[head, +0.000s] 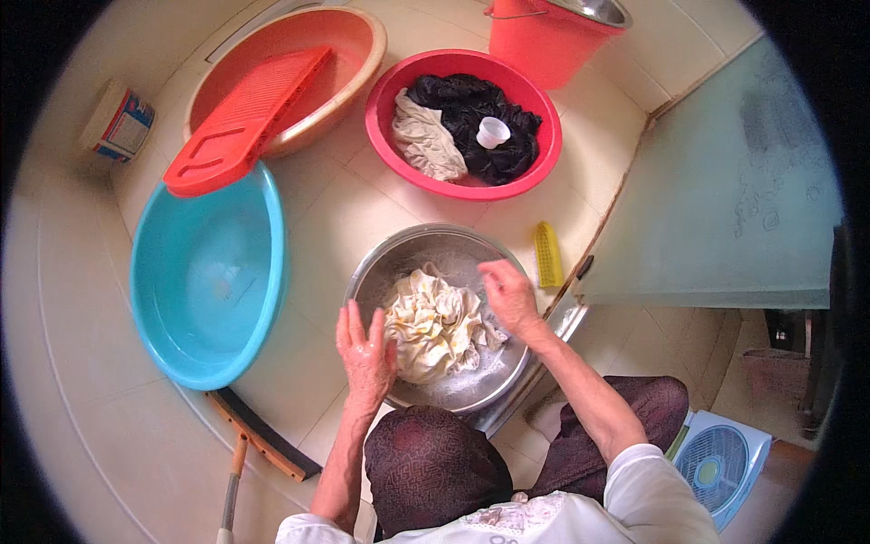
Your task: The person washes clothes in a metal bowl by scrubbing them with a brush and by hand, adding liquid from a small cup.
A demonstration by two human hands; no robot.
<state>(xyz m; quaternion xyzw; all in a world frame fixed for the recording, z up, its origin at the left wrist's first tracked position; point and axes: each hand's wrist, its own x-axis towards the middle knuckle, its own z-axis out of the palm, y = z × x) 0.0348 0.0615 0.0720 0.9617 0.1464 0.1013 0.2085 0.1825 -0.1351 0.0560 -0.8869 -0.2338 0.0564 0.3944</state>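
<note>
A wide stainless steel basin (370, 268) stands on the tiled floor right before me. In it lies a bunched, wet-looking white cloth with yellow spots (428, 326), with some whitish suds or powder at its lower right. My left hand (367, 350) is at the basin's left rim, beside the cloth, fingers spread and wet, holding nothing. My right hand (508, 296) is over the basin's right side, to the right of the cloth; its fingers are curled and slightly blurred, and I cannot tell whether anything small is in them.
Around stand a blue tub (211, 272), an orange tub (367, 41) bearing a red washboard (231, 139), a pink basin (465, 192) of clothes with a white cup (493, 132), and a red bucket (544, 41). A yellow brush (548, 255), squeegee (262, 435) and fan (714, 469) lie nearby.
</note>
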